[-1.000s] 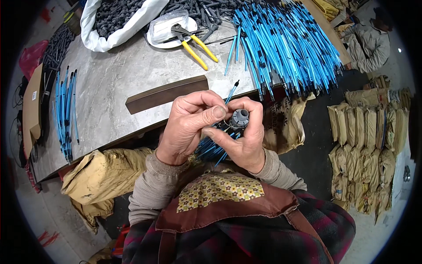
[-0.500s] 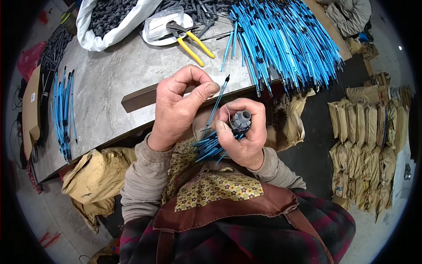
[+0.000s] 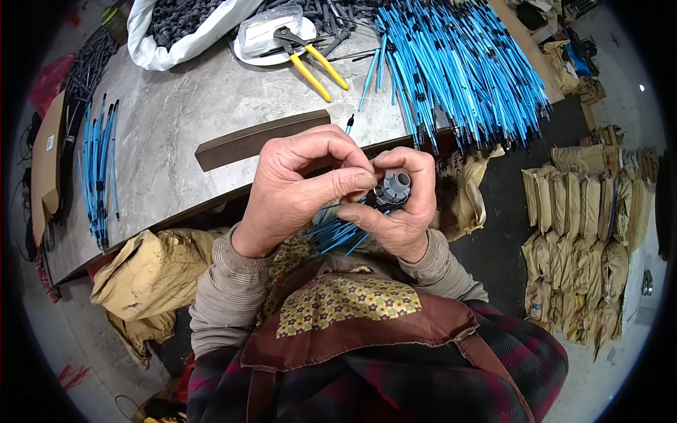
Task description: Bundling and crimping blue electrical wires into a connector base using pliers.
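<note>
A: Change noted against the frame half a second earlier?

B: The thin blue plastic rod with a black tip [image 3: 349, 125], then held slanted and clear above the hands, is now gripped low; only its tip is seen above the left hand [image 3: 303, 187]. The thumb and forefinger are pinched shut on it, right against the small grey ribbed plastic cap [image 3: 393, 189]. It is judged that the rod is being seated into the cap.

A: Right hand?

B: The right hand [image 3: 402, 211] is closed around the cap, and a fan of blue rods [image 3: 338, 236] is seen sticking out just below it.

A: Surroundings, left to right, relative to the cap?

B: Far left of the cap, a small flat row of blue rods [image 3: 99, 169] lies on the grey, marble-patterned tabletop [image 3: 176, 127]. Up and left, a dark brown flat strip [image 3: 257, 139] is recorded near the table edge. Above, yellow-handled metal pliers [image 3: 310, 60] rest partly on a white dish. Up and right, a large loose heap of blue rods [image 3: 458, 70] overhangs the edge. Far right, tan paper sacks [image 3: 585, 211] are stacked, creased and matt.
</note>
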`<state>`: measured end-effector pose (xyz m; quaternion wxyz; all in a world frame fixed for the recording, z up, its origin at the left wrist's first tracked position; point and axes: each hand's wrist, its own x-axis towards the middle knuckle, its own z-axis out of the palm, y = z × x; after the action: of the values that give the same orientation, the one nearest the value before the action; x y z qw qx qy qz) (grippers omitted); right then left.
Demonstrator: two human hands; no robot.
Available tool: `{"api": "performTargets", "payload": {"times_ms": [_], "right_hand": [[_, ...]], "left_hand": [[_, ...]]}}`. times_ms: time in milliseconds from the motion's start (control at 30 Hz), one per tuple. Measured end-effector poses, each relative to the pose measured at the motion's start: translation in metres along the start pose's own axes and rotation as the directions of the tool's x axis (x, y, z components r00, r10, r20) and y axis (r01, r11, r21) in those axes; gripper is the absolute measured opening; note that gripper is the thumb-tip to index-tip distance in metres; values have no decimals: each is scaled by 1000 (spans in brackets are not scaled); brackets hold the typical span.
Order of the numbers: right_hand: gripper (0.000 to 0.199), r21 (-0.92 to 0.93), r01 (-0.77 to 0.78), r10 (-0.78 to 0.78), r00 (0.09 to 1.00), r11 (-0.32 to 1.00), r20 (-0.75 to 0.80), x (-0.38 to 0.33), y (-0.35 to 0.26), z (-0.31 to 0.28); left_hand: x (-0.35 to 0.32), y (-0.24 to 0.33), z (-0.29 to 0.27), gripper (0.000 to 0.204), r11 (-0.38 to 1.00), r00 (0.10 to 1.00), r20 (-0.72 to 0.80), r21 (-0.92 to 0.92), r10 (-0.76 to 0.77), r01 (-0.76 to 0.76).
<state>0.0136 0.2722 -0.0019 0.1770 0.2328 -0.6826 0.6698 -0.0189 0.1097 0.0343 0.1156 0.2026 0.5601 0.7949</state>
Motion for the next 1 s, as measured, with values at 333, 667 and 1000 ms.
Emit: {"api": "performTargets", "payload": {"times_ms": [333,667,1000], "right_hand": [[44,-178,28,-26,1000,984,18,15,-15,6],[31,187,-96,110,992,978,-67,-4,7,-3],[24,70,23,-20,999,997,-41,-1,13,0]], "left_hand": [[-1,17,-5,4,820,946,100,477,309,-318],[-25,-37,-2,3,1000,949,-315,9,11,-9],[-33,-59,-3,10,945,983,-118,313,141,-98]]}}
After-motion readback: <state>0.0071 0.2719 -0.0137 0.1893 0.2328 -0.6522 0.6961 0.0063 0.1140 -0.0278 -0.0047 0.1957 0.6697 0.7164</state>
